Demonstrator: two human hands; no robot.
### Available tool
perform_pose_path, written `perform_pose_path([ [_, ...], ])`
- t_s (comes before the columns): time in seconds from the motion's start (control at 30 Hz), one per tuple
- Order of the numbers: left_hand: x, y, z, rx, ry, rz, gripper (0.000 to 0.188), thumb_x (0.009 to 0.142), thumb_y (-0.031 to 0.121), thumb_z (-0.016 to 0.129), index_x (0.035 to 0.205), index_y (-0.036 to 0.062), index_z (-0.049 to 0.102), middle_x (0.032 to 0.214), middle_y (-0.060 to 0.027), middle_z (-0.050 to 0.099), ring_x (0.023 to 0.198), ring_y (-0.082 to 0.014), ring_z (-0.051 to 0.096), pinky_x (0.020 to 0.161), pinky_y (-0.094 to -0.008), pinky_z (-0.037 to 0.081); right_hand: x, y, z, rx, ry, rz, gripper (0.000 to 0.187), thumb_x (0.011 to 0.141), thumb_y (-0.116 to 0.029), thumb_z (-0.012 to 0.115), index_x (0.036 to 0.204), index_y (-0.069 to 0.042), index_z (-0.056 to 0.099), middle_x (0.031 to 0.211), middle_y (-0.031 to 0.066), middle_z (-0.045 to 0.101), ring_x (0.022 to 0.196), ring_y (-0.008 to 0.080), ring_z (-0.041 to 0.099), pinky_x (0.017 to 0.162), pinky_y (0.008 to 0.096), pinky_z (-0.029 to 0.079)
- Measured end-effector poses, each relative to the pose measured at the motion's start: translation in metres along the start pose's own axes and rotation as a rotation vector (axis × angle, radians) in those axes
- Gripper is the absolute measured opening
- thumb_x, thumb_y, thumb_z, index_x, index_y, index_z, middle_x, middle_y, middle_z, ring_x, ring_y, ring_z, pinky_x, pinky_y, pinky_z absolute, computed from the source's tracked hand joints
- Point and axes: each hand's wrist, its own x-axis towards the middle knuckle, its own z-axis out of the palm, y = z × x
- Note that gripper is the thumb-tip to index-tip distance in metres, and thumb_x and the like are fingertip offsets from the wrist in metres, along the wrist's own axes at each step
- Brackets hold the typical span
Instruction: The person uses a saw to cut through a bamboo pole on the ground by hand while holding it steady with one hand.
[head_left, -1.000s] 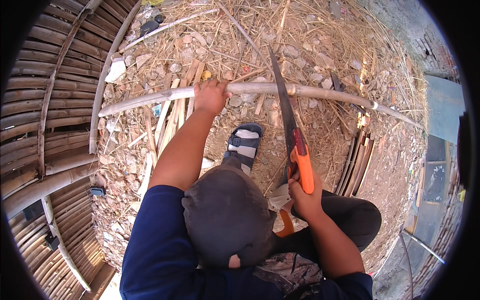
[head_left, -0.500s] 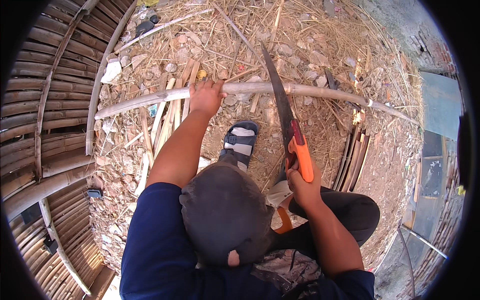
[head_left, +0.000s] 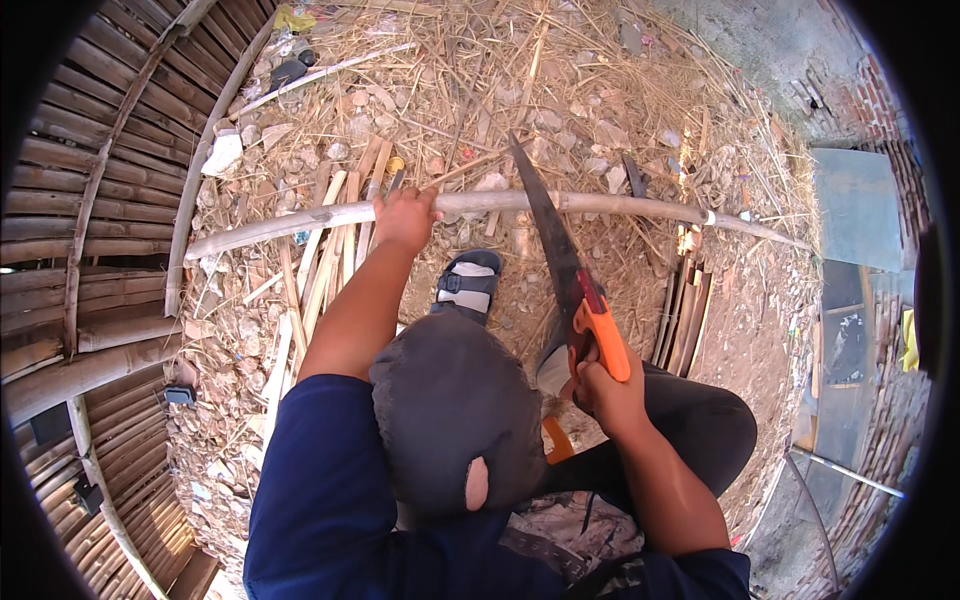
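A long pale bamboo pole (head_left: 640, 203) lies crosswise in front of me, its ends spreading left and right. My left hand (head_left: 407, 217) grips it from above, left of its middle, fingers curled over it. In my closed right hand (head_left: 607, 385) is the orange handle of a handsaw (head_left: 552, 235). Its dark blade points away from me and crosses the pole to the right of my left hand. The blade's tip shows beyond the pole. Whether the teeth have cut into the pole cannot be made out.
Split bamboo strips (head_left: 322, 255) lie under the pole on the left; more dark strips (head_left: 683, 315) are at the right. My sandalled foot (head_left: 467, 285) is just below the pole. A slatted bamboo wall (head_left: 100, 190) stands left. Stones and straw litter the ground.
The saw has slid back toward me a little, so less of its tip reaches past the pole. My left hand keeps its place on the pole. The whole view has shifted slightly.
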Motion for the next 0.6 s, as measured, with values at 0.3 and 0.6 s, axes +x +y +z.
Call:
perform_pose_path([
  [0.3, -0.005, 0.001, 0.002, -0.001, 0.013, 0.002, 0.049, 0.099, 0.039, 0.066, 0.146, 0.0256, 0.059, 0.133, -0.0036, 0.066, 0.133, -0.0272, 0.055, 0.12, -0.0584, 0.028, -0.004, -0.001, -0.001, 0.039, 0.013, 0.009, 0.01, 0.089, 0.002, 0.06, 0.09, -0.005, 0.053, 0.072, 0.0012, 0.055, 0.055, 0.0096, 0.053, 0.056, 0.0269, 0.045],
  [0.6, 0.02, -0.008, 0.01, 0.042, 0.001, -0.001, 0.05, 0.1, 0.043, 0.064, 0.146, 0.0257, 0.057, 0.139, -0.0056, 0.064, 0.135, -0.0288, 0.056, 0.119, -0.0592, 0.03, 0.011, 0.011, -0.005, 0.055, 0.022, -0.032, 0.011, 0.089, 0.003, 0.06, 0.09, -0.005, 0.053, 0.074, 0.0007, 0.056, 0.06, 0.0087, 0.054, 0.059, 0.0258, 0.046],
])
